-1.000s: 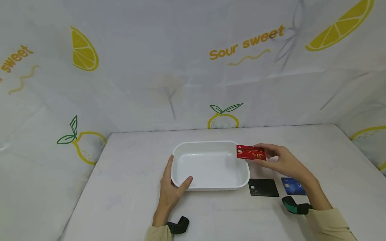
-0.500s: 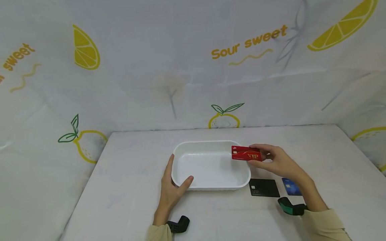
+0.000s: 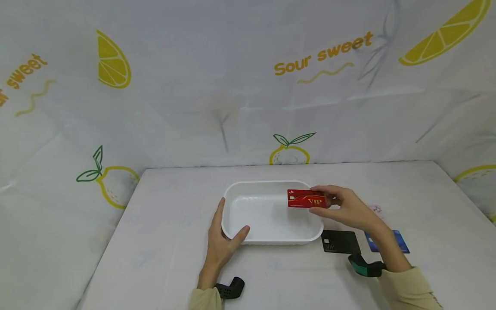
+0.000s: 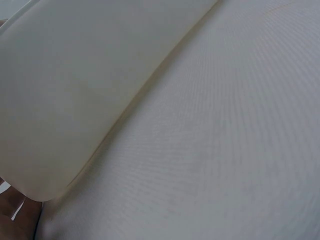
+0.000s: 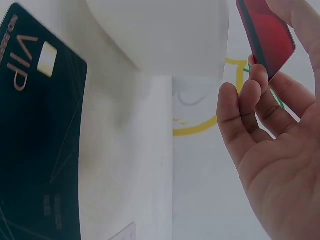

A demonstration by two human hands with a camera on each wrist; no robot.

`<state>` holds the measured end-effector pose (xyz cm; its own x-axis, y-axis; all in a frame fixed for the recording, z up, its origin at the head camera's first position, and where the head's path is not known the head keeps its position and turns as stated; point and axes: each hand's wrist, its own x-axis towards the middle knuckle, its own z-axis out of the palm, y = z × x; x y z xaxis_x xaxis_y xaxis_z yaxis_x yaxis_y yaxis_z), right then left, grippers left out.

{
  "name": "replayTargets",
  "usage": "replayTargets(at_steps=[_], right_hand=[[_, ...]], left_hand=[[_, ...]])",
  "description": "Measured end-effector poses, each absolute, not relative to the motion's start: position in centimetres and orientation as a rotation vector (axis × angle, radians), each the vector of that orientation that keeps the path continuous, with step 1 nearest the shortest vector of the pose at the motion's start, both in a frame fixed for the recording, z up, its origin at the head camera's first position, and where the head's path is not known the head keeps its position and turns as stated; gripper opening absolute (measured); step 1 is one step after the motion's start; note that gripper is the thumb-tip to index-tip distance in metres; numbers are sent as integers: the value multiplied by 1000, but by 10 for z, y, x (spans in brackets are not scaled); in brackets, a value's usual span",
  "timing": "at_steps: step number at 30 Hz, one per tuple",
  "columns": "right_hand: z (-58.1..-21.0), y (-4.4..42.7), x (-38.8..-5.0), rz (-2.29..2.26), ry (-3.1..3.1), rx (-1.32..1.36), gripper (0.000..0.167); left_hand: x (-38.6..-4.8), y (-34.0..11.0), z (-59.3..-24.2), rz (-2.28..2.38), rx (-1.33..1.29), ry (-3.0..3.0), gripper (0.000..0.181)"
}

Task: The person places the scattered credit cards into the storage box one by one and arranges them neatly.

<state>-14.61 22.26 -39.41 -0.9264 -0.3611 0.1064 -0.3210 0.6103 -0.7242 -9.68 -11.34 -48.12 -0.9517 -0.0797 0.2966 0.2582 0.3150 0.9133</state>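
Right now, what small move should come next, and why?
I'd likely lower the red card into the white tray: the right hand pinches it by one end over the tray's interior, and the left hand touches the tray's edge.

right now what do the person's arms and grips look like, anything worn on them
The left sleeve and right sleeve are light beige. The left wrist device is black and bent, with small holes; the right wrist device is black with a green panel. The left grip and right grip are gloveless.
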Motion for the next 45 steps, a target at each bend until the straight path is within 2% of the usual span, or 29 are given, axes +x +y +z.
replayTargets(at_steps=[35,45], right_hand=[[-401,158,-159,-1270,2677,-644,50],[-407,136,-163,-1273,2646,-747,46]], left_hand=[[-98,-112,-480,-1645,-156,-2309,98],[-98,-112,-480,-1647,-154,-2317,97]])
